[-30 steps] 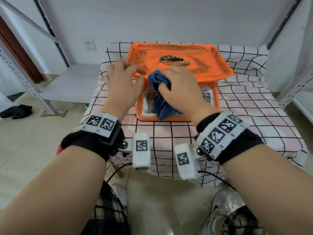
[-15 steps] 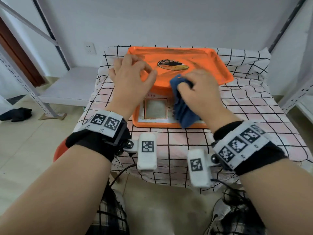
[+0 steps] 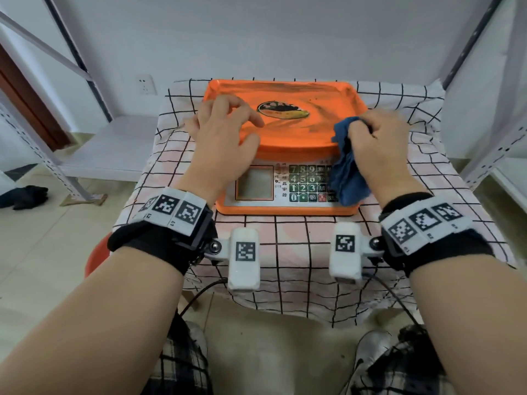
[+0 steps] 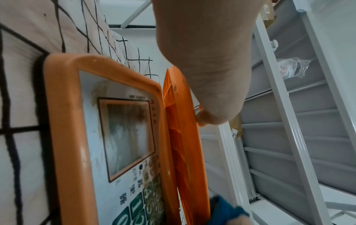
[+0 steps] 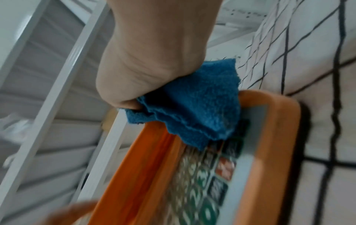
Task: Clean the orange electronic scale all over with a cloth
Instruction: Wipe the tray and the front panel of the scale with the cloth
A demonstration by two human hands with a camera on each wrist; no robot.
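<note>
The orange electronic scale (image 3: 296, 138) stands on a checked tablecloth, its weighing pan smeared dark and its front panel showing a display and green keys (image 3: 303, 182). My right hand (image 3: 376, 146) grips a bunched blue cloth (image 3: 346, 172) at the pan's front right corner; the cloth hangs over the right end of the keypad. In the right wrist view the blue cloth (image 5: 192, 112) bulges from under my palm against the scale (image 5: 269, 137). My left hand (image 3: 225, 141) rests on the pan's front left corner with fingers bent, thumb along the front rim. The dirty display (image 4: 129, 137) fills the left wrist view.
The checked tablecloth (image 3: 285, 246) covers a small table against a white wall. Grey metal shelving (image 3: 502, 132) stands on the right, another shelf unit (image 3: 94, 143) on the left. A dark rag (image 3: 27, 196) lies on the floor far left. My shoes (image 3: 370, 354) are below the table.
My right hand has carried the blue cloth rightward along the front of the scale, from the display area to the right corner, uncovering the display and keypad. My left hand has stayed on the left corner.
</note>
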